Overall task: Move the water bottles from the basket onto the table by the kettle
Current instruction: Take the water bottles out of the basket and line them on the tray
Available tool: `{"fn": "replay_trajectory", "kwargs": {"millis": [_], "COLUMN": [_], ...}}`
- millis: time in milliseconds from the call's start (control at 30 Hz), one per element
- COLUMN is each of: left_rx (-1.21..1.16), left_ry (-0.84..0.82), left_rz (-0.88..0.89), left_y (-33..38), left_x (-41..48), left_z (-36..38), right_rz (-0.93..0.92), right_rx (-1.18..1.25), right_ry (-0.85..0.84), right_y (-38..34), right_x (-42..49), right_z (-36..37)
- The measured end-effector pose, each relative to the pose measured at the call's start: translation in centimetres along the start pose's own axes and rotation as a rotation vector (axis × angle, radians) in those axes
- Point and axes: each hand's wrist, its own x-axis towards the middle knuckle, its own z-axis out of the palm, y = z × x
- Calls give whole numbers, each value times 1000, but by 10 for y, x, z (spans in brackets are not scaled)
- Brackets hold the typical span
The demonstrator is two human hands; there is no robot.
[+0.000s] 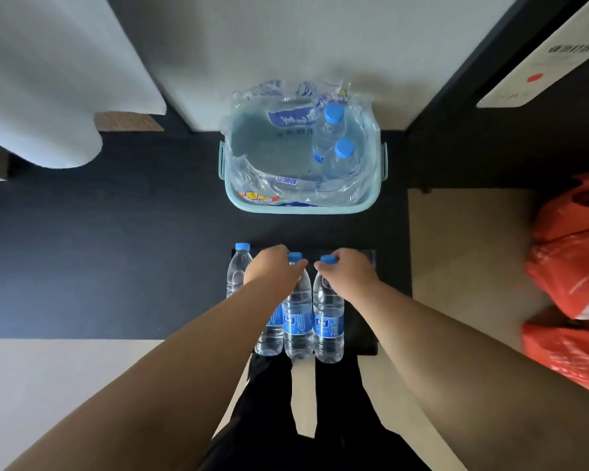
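Observation:
A pale green basket (238,198) lined with crumpled clear plastic wrap stands against the wall ahead, and two blue-capped water bottles (330,130) remain upright in its right side. Nearer to me, several bottles stand in a row on a small black surface (364,334). My left hand (272,268) grips the neck of the middle bottle (298,317). My right hand (349,271) holds the top of the rightmost bottle (329,324). Another bottle (238,270) stands free at the left end of the row. One more is partly hidden behind my left forearm. No kettle is in view.
Red plastic bags (575,283) lie on the floor at the right. A white curtain (41,79) hangs at the upper left. A dark door frame and a white panel with a red dot (538,76) are at the upper right. My legs are below the bottles.

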Motion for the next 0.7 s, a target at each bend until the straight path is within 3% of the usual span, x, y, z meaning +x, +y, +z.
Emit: {"fn": "replay_trajectory", "kwargs": {"millis": [267, 367, 700], "left_rx": [124, 135, 119], "left_ry": [-35, -15, -28], "left_rz": [14, 51, 78], "left_y": [-1, -6, -17], "left_x": [12, 6, -23], "left_z": [24, 27, 10], "right_rz": [25, 18, -13], "right_rx": [-124, -243, -305], "right_ry": [75, 32, 0], "right_y": [20, 26, 21], "right_x": [17, 14, -29], "right_z": [15, 16, 1]}}
